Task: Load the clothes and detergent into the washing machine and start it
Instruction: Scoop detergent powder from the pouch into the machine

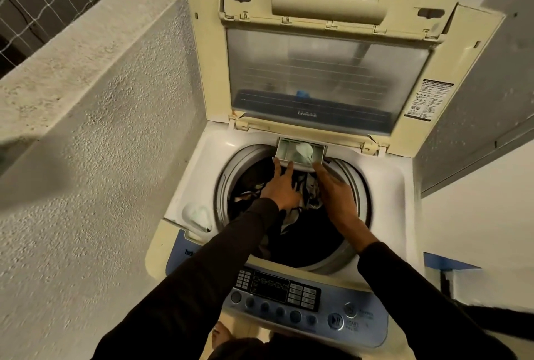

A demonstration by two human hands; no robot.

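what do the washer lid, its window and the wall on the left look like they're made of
Lid: moulded plastic, yellowed cream and matt, with moulded vent slots and clips. Its window: translucent ribbed plastic by the look, possibly glass; hazy, with faint horizontal lines. Wall: rough plaster or concrete, probably painted, going by its grainy, pebbled surface.

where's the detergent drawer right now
In the head view, the detergent drawer juts out at the drum's far rim, just below the raised lid, both hands' fingertips touching its front edge.

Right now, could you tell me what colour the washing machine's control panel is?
Blue control panel with dark buttons, seen in the head view.
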